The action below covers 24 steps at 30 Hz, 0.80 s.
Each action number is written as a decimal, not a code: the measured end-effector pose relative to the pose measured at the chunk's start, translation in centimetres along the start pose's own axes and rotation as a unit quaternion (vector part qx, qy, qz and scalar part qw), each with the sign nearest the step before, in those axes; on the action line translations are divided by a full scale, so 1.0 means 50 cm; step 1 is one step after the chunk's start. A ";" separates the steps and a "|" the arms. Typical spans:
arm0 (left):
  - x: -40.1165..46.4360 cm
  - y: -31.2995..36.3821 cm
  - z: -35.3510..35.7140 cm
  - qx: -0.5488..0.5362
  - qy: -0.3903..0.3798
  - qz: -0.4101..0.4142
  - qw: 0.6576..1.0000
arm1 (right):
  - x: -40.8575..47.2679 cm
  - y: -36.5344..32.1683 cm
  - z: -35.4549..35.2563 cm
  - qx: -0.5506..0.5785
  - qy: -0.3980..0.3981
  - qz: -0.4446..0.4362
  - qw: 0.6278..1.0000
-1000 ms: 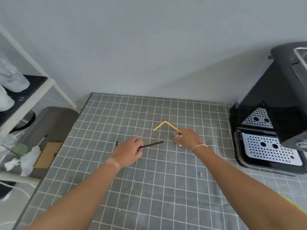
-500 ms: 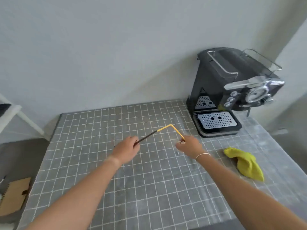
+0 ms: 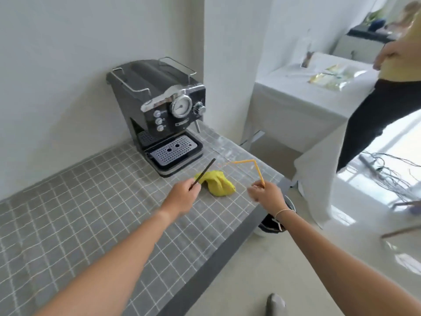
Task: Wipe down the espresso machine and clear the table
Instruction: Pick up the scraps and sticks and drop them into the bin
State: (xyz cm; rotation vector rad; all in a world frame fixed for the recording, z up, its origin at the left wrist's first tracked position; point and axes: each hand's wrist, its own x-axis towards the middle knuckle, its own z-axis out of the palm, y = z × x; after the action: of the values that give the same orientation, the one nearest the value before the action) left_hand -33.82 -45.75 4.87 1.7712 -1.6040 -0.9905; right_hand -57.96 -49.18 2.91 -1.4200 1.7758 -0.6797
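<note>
In the head view, the left hand (image 3: 182, 197) pinches a dark straw (image 3: 203, 172) that slants up and away. The right hand (image 3: 266, 193) pinches a bent yellow straw (image 3: 254, 165) held above the desk's (image 3: 68, 215) right edge. Between the hands a crumpled yellow cloth (image 3: 219, 183) lies on the checked desk, just in front of the espresso machine (image 3: 163, 112) at the far side. A dark bin (image 3: 271, 222) sits on the floor below the right wrist. Compared with half a second ago, both straws are lifted and carried rightward.
</note>
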 end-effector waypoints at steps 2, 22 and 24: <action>0.035 0.065 0.074 -0.050 -0.019 -0.003 0.999 | 0.017 0.050 -0.059 0.044 0.028 0.029 0.998; 0.371 0.364 0.736 -0.340 -0.083 -0.320 0.880 | 0.389 0.463 -0.343 0.343 0.019 0.299 0.890; 0.421 0.339 0.787 -0.332 -0.077 -0.344 0.875 | 0.438 0.504 -0.325 0.365 0.031 0.314 0.876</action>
State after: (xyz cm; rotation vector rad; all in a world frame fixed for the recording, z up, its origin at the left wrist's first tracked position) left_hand -75.32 -65.81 -7.68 1.7698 -0.5195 -1.7790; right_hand -87.84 -65.04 -12.41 -0.2872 1.6193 -0.8951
